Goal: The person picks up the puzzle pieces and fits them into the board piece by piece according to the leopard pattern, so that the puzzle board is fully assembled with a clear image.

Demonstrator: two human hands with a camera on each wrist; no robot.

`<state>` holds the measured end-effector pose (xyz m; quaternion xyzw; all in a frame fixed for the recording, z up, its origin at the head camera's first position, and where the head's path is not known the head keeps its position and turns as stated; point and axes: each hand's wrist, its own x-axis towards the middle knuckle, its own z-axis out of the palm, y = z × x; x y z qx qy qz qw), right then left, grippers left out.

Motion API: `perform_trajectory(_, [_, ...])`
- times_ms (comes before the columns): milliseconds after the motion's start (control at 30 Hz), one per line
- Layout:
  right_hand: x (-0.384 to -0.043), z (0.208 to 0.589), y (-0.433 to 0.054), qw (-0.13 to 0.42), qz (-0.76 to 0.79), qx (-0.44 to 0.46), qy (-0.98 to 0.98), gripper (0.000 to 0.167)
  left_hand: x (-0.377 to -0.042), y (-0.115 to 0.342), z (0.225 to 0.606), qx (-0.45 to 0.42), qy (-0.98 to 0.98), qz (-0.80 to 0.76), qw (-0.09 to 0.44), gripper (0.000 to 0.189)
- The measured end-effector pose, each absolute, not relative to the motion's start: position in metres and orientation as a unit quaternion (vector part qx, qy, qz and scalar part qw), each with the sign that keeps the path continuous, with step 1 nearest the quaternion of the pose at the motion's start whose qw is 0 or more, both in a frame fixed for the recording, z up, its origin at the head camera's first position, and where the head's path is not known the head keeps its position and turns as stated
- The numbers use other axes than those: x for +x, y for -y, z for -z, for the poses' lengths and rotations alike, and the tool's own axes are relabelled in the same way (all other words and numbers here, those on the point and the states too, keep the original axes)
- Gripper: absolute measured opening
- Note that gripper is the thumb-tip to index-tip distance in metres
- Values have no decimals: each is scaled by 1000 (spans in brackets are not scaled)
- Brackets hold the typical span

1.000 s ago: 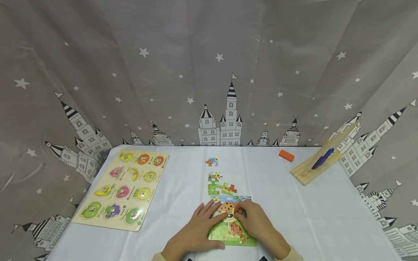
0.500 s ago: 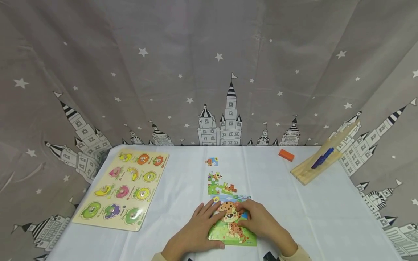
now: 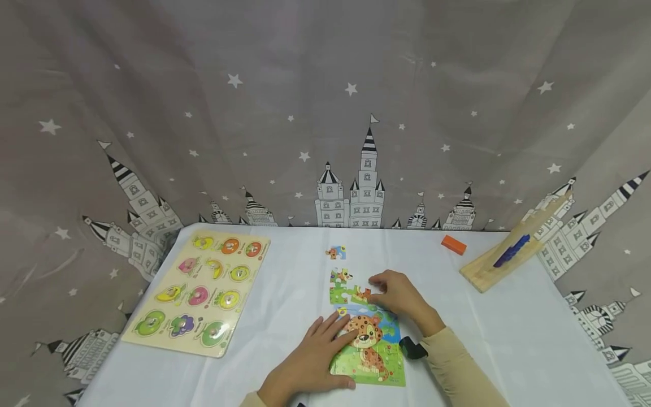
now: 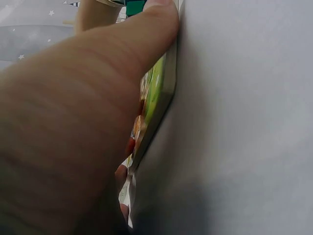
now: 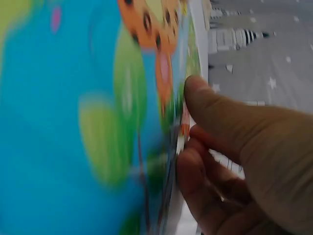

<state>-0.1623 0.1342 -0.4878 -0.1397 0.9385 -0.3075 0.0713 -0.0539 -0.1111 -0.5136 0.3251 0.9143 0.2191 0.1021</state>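
On the white cloth lies a leopard jigsaw puzzle (image 3: 378,359) with a green and blue picture. My left hand (image 3: 315,356) rests on its left side with fingers spread, and the thumb lies along the near edge, as the left wrist view also shows. Beyond the puzzle's far edge is a cluster of loose jigsaw pieces (image 3: 338,294). My right hand (image 3: 407,297) is beside the spotted orange piece (image 3: 362,293) at the cluster's right end. Its thumb and fingers are bent but apart in the right wrist view. A single jigsaw piece (image 3: 338,252) lies farther back.
A fruit peg board (image 3: 152,340) occupies the left of the table. At the back right lie an orange block (image 3: 454,245) and a wooden board (image 3: 478,274) with a blue patch. A grey curtain (image 3: 305,68) printed with castles and stars hangs behind the table.
My right hand has moved off the puzzle's right side, away from me, to the loose pieces. My left hand has stayed on the puzzle. The head view has shifted slightly.
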Motion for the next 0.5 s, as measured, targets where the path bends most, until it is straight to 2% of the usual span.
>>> perform_trajectory(233, [-160,485,-117,68,269,-147,-950,26,-53,111,514,330,-917,-200,96,90])
perform_trajectory(400, [-161,489,-120,97,335,-135,-927,19,-54,111,512,329,-917,-204,91,91])
perform_trajectory(500, [-158,489,-124,96,390,-109,-909,14,-54,111,512,330,-917,-207,89,91])
